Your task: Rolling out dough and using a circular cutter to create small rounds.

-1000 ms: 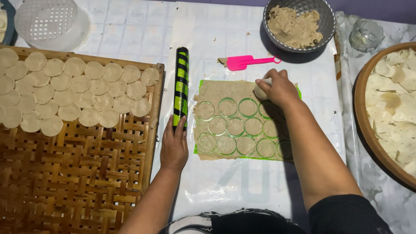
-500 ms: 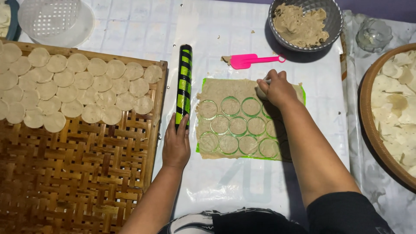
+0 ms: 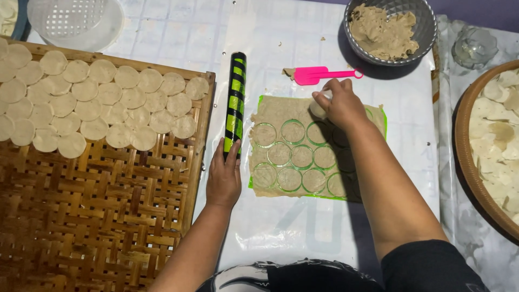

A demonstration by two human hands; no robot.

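A thin sheet of beige dough [image 3: 275, 111] lies on a green mat [image 3: 383, 114], stamped with several round cut-outs. My right hand [image 3: 339, 105] presses a small round cutter [image 3: 319, 110] into the dough's upper middle. My left hand [image 3: 224, 176] rests flat on the white plastic sheet, its fingertips touching the near end of a green and black striped rolling pin [image 3: 235, 100]. A pink spatula [image 3: 319, 74] lies just beyond the dough.
A woven bamboo tray [image 3: 108, 216] on the left carries several rows of cut dough rounds [image 3: 97, 108]. A grey bowl of dough [image 3: 385, 30] sits at the top right, a round tray of rounds [image 3: 467, 151] at the right edge, a white strainer [image 3: 75, 21] top left.
My right hand with the cutter has shifted left along the top of the dough sheet. My left hand and the rolling pin have stayed put.
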